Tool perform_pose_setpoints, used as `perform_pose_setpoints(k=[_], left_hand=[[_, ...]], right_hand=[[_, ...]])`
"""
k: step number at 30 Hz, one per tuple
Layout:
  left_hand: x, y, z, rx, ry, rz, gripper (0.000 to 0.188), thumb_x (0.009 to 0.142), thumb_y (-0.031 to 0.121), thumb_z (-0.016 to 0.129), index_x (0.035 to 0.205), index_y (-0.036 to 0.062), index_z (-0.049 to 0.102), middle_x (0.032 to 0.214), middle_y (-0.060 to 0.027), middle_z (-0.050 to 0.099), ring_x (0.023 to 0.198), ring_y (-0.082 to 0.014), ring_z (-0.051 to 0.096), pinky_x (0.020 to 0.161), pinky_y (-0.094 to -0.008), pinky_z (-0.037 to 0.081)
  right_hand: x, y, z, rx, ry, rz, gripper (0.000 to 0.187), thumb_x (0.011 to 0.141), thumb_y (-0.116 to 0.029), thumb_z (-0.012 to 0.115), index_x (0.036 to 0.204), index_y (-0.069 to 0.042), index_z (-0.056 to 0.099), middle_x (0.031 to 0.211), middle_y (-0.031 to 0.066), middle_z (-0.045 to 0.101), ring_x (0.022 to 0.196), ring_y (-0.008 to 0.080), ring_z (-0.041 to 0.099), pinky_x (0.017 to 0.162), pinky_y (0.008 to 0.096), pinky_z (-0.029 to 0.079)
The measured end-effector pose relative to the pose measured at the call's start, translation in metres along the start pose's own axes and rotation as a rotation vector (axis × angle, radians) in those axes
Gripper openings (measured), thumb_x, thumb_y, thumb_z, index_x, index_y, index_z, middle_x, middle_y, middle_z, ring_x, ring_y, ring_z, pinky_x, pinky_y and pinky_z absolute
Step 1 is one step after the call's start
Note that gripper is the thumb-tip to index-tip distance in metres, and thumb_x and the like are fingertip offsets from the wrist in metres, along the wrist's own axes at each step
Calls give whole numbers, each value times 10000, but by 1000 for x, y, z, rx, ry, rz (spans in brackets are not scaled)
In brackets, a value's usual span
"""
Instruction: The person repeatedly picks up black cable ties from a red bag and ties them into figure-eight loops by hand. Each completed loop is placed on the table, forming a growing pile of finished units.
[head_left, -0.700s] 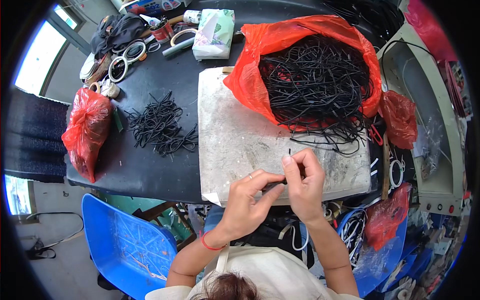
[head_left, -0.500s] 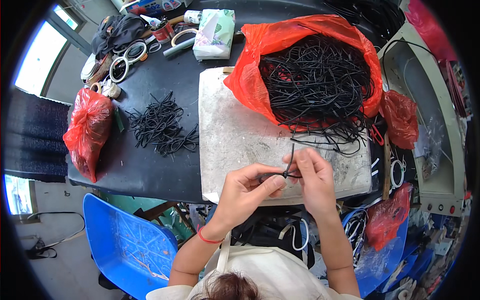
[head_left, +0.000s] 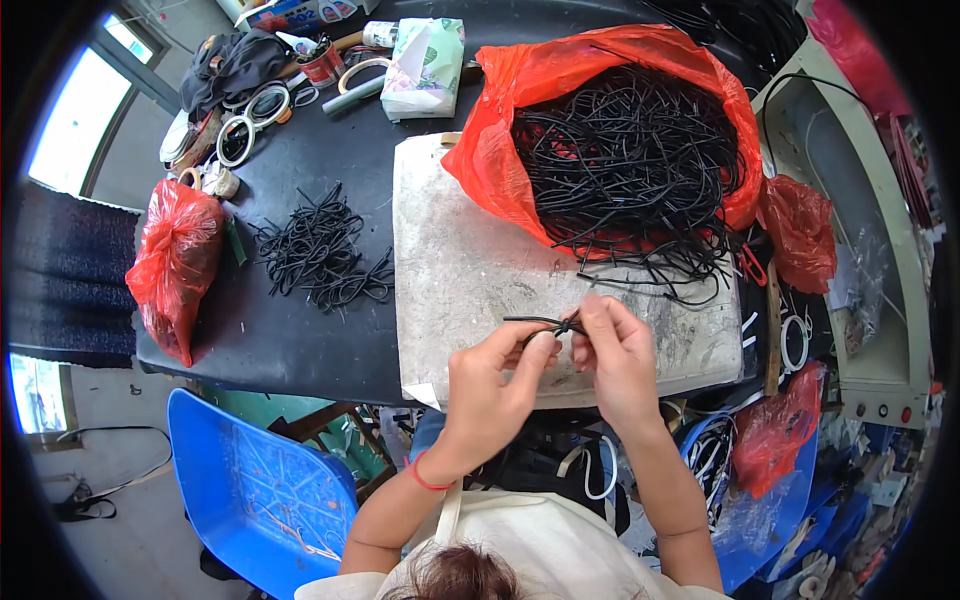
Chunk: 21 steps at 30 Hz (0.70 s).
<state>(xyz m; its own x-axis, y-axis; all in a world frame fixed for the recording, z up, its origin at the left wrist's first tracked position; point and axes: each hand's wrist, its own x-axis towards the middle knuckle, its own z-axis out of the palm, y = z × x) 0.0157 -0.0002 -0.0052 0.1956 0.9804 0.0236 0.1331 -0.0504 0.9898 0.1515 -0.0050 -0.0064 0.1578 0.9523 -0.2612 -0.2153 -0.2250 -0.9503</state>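
Observation:
Between my two hands is a black cord [head_left: 566,325] with a loop or knot in its middle, held just above the near part of a pale, stained board [head_left: 450,250]. My left hand [head_left: 500,375] pinches it between thumb and fingers, and one cord end sticks out to the left above that hand. The fingers of my right hand [head_left: 618,350] are closed on the cord at the right of the knot. Beyond them, a red plastic bag [head_left: 490,165] gapes wide, full of loose black cords [head_left: 630,160], some spilling onto the board.
A smaller heap of black cords [head_left: 325,250] lies on the dark table [head_left: 290,350] at left, beside a tied red bag [head_left: 175,260]. Tape rolls [head_left: 237,140] and a tissue pack [head_left: 425,70] sit farther back. Below the table edge stands a blue bin [head_left: 260,490]; a metal cabinet [head_left: 890,330] is at right.
The cord end that stood upright by my right hand now points left above my left hand. Both hands have turned slightly and drawn closer around the knot.

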Motion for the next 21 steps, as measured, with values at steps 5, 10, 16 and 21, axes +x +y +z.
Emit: perform_pose_setpoints(k=[5,10,16,21], left_hand=[[-2,0,-17,-339,-167,-279,292,932,171,482,1060,-76,572,909,-125,646,819,-145,622,735,-260,509],[-1,1,-31,-393,-188,-353,367,955,244,431,1066,-81,562,935,-143,637,841,-155,618,752,-267,505],[-3,0,-30,-482,-153,-391,265,930,148,475,1062,-63,563,934,-148,636,812,-162,629,734,-267,521],[-10,-4,-25,-270,-33,-312,160,846,60,601,960,-52,604,804,-67,632,724,-85,596,667,-214,495]], right_hand=[[0,-4,-8,-12,-103,32,462,967,-370,349,956,9,612,741,16,572,638,55,484,563,195,377],[-4,-2,-8,26,-156,65,550,973,-410,279,980,32,606,764,25,577,691,74,501,590,218,392],[-6,-4,-2,7,-171,94,445,961,-354,361,981,12,613,783,19,585,685,71,508,590,215,400],[-10,4,0,-391,-152,-130,158,852,-147,593,920,-8,626,773,48,595,644,104,529,558,238,414]])
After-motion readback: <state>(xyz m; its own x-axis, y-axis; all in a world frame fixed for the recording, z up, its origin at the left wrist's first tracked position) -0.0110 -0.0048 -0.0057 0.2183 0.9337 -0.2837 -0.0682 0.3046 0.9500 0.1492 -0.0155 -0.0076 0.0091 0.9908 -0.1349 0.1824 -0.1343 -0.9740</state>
